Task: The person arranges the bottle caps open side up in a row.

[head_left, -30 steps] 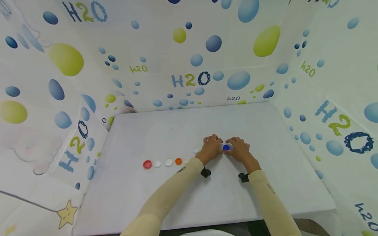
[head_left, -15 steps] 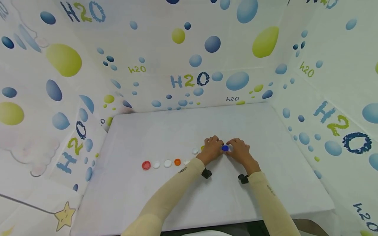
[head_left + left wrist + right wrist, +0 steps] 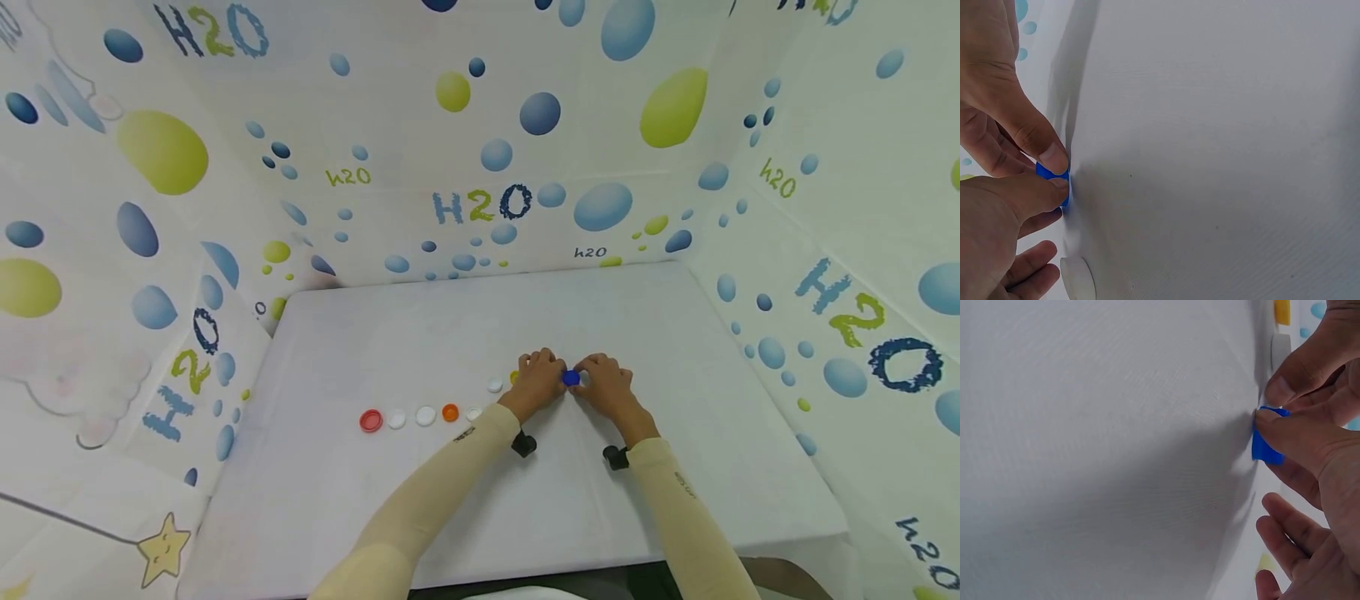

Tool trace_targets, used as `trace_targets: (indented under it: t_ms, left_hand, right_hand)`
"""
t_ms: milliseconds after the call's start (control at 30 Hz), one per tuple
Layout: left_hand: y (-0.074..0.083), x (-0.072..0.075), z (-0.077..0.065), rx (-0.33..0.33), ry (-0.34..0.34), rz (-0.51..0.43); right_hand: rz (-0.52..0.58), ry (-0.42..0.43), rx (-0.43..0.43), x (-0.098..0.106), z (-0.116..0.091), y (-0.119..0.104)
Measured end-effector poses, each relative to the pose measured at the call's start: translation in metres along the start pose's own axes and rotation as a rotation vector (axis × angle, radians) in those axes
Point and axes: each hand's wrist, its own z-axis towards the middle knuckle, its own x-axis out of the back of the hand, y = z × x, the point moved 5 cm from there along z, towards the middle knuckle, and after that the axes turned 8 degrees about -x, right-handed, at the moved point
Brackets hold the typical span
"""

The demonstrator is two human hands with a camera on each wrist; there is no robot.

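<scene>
A small blue bottle cap [image 3: 572, 378] is held low between both hands, right of the middle of the table. My right hand [image 3: 606, 385] pinches it; in the right wrist view that thumb lies across the blue side of the cap [image 3: 1266, 449]. My left hand [image 3: 536, 382] meets it from the other side, its thumb overlapping the cap [image 3: 1065, 197] in the left wrist view. The fingers partly cover the cap. Just left of the left hand lie a white cap [image 3: 495, 385] and a yellow cap [image 3: 514, 377], the yellow one partly hidden.
A row of caps lies to the left on the white-covered table [image 3: 360, 500]: a red cap [image 3: 371, 421], white caps [image 3: 426, 416] and an orange cap [image 3: 450, 412]. Printed cloth walls [image 3: 420, 108] stand round the table's back and sides.
My left hand has shifted slightly right, closing up to the blue cap. The right hand keeps its hold in nearly the same place. The head view has moved a little.
</scene>
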Motion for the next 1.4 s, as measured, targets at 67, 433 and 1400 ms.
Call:
trace_targets:
  t_ms: [67, 433, 1400]
  left_hand:
    - [0.0, 0.0, 0.0, -0.001, 0.006, 0.006]
    - [0.001, 0.004, -0.004, -0.017, 0.008, 0.021]
    - [-0.007, 0.012, 0.0, -0.034, 0.118, -0.01]
  right_hand:
    - [0.0, 0.003, 0.001, -0.001, 0.0, 0.0]
    - [-0.005, -0.016, -0.011, -0.002, 0.002, -0.003]
    - [0.177, 0.001, 0.04, 0.008, 0.004, -0.01]
